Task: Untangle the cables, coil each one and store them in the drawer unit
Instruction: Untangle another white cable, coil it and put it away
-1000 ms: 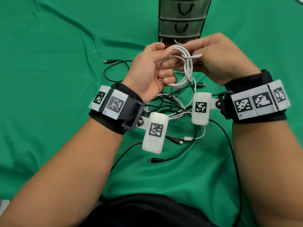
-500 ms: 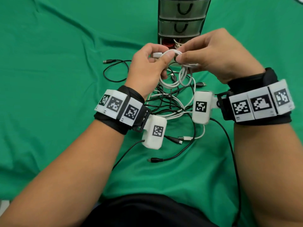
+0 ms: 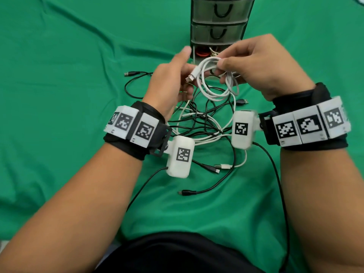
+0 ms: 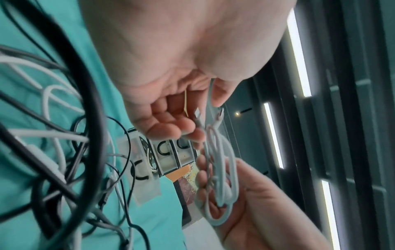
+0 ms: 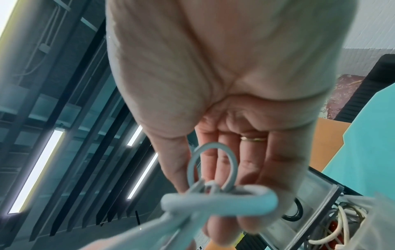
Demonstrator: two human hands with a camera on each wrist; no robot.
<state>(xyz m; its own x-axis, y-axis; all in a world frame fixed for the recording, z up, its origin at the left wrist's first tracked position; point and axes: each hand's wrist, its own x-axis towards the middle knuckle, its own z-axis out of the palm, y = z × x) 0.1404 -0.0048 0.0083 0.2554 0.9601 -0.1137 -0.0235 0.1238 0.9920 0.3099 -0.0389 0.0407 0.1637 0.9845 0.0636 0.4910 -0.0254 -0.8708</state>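
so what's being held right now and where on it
A coiled white cable: the right hand pinches the top of its loops, and the left hand pinches the end just behind the USB plug.

Both hands raised, close together

Right hand (image 3: 262, 64) pinches between thumb and curled fingers; left hand (image 3: 169, 79) half-curled, thumb up, forearms converging.

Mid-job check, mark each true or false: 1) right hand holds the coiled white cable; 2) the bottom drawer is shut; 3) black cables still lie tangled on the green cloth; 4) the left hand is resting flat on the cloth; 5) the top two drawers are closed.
1) True: the right hand pinches the coiled white cable.
2) False: the bottom drawer is open, with cables inside.
3) True: black cables lie on the green cloth.
4) False: the left hand is raised at the coil's plug end.
5) True: the top two drawers are closed.
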